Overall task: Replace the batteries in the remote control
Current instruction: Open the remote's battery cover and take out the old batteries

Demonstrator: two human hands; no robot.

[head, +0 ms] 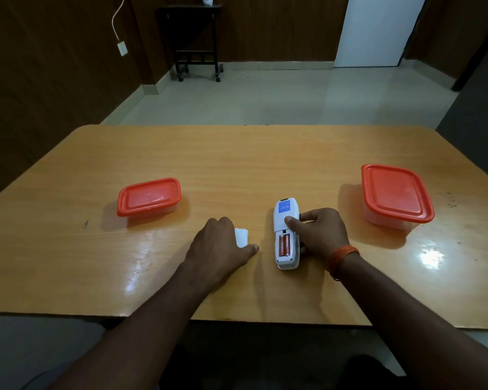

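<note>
A glossy wooden worktop (237,164) stands in a room with dark wood-panelled walls, a pale tiled floor and a small black trolley (196,38) at the far wall. The remote (285,220) lies face down near the front edge, its compartment open on orange batteries (284,245). The right hand (319,235) grips its side, thumb on top. The left hand (220,246) rests on a white cover (241,237), fingers curled over it. Two red-lidded boxes (149,198) (395,197) sit well apart.

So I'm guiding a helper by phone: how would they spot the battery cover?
On the wooden table, look between the two red-lidded containers, just left of the white remote. The battery cover is the small white piece under the left hand, the only loose white part.
</note>
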